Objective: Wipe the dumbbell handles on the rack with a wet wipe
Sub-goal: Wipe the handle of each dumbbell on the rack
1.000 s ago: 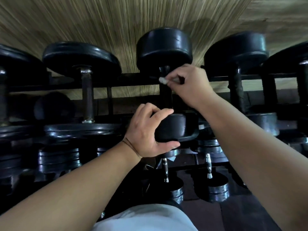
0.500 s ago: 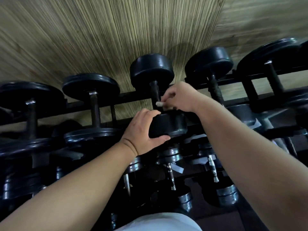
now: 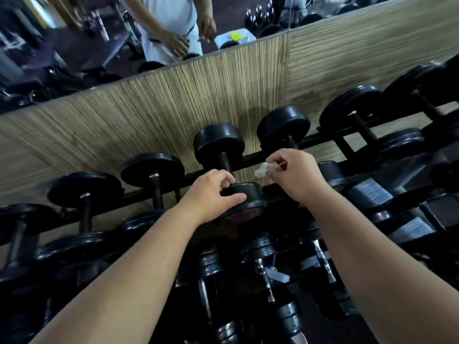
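Since half a second ago the right hand (image 3: 296, 177) has come off the handle (image 3: 226, 162) of the middle dumbbell (image 3: 218, 142) on the rack's top tier and shifted right. The wet wipe (image 3: 262, 170) now hangs in the air just right of that bar, not touching it. Thumb and forefinger pinch the wipe, bunched into a small wad that pokes out leftward; the other fingers are curled.

The left hand (image 3: 211, 194) stays on the near head of the same dumbbell at the rack's front edge, fingers over its top and thumb along its front. The handle runs front to back, from that head toward the back rail (image 3: 320, 138) and the wall.

The neighbouring dumbbell (image 3: 283, 125) lies parallel to the right. Its bar (image 3: 292, 143) shows just beyond the right hand's knuckles, partly hidden by them. I judge that bar the likely next one: it lies ahead of the wipe and slightly right, and the right hand is much nearer to it than the left.
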The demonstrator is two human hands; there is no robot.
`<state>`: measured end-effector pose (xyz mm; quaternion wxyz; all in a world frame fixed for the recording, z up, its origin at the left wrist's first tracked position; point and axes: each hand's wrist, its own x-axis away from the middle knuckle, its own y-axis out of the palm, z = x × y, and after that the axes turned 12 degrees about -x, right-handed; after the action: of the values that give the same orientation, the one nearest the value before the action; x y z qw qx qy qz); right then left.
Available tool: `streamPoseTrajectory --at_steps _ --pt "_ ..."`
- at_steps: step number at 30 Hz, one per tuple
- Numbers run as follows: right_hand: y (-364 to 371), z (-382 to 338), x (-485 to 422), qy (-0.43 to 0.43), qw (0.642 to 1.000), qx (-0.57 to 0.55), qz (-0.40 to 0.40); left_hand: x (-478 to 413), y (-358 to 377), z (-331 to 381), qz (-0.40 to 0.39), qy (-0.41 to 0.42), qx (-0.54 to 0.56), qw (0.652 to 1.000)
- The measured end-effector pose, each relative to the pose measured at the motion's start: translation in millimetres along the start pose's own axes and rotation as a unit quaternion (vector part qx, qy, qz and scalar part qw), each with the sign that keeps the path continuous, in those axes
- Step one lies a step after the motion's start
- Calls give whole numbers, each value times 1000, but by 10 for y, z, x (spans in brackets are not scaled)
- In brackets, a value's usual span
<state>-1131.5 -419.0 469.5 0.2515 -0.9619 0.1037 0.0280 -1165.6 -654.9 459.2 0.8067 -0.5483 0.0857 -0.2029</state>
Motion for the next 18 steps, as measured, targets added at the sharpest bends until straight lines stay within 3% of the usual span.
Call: streamPoseTrajectory --at_steps 10,18 --pt "-342 -189 994 52 998 10 43 475 -338 413 -30 25 33 999" --pt "-413 -452 1994 92 986 51 127 929 -143 547 -78 124 63 987"
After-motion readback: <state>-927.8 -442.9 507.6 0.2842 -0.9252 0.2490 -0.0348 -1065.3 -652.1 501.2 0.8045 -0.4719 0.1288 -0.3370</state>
